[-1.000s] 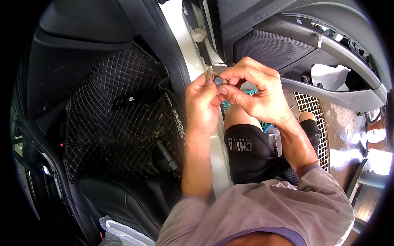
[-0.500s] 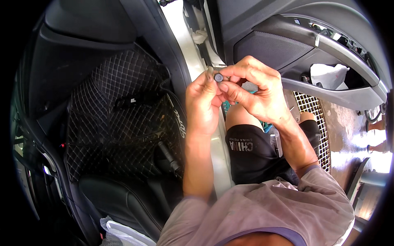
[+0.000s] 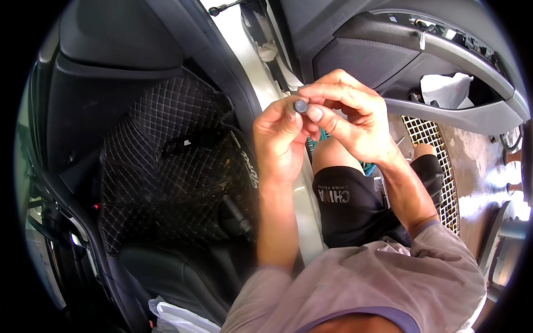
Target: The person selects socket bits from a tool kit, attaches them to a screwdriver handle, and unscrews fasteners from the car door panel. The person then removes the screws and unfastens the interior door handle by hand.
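Left hand (image 3: 277, 139), right hand (image 3: 360, 122): both pinching one small dark plug (image 3: 300, 106). One door (image 3: 383, 61), open; one white sill (image 3: 309, 216) edge; open room leftward above one mat (image 3: 139, 183).

Strong daylight falls on the right, glaring off the floor (image 3: 469, 152) and washing out the white sill (image 3: 255, 69). The quilted mat (image 3: 183, 166) on the left sinks into dim shadow. The fingers (image 3: 347, 94) are brightly lit, details slightly soft; the door panel (image 3: 472, 119) bends toward the black fisheye rim.
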Demonstrator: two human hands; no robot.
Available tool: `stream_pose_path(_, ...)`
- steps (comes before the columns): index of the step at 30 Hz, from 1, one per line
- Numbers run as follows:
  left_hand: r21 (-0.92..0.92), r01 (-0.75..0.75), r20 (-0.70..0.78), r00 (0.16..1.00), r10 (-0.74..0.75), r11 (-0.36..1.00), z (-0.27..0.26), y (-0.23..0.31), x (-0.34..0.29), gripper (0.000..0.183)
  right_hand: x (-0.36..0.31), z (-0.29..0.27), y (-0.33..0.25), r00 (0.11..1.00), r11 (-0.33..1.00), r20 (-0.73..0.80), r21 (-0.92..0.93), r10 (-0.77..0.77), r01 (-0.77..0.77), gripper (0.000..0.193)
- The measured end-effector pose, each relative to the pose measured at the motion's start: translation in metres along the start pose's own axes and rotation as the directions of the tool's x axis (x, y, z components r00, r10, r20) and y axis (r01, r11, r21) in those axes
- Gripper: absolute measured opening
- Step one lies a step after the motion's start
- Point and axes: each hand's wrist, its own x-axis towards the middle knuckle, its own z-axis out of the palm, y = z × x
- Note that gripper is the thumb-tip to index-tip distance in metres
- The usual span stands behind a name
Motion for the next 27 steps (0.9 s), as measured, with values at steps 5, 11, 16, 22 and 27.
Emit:
stream_pose_path(5,-0.036,-0.068,0.013,0.998,0.069,0.997,0.0,-0.002,0.0,0.028,0.0,-0.002,-0.001,0.998,0.998,0.052,0.047,-0.036,0.033,0.029)
stream_pose_path(11,-0.091,-0.09,0.022,0.995,0.092,0.992,-0.004,-0.005,0.001,0.027,0.001,-0.001,0.003,0.99,0.994,0.086,0.013,-0.113,0.113,0.032)
stream_pose_path(16,-0.134,-0.089,0.065,0.993,0.098,0.987,-0.012,-0.01,0.001,0.027,0.002,-0.002,0.003,0.99,0.995,0.101,-0.003,-0.099,0.1,0.032)
stream_pose_path(22,-0.194,-0.092,0.058,0.993,0.105,0.977,-0.014,-0.013,0.001,0.026,0.002,-0.003,0.004,0.984,0.993,0.128,-0.007,-0.12,0.121,0.033)
stream_pose_path(27,-0.235,-0.073,0.091,0.991,0.096,0.969,-0.017,-0.014,0.001,0.027,0.002,-0.001,0.002,0.986,0.994,0.134,-0.023,-0.101,0.105,0.032)
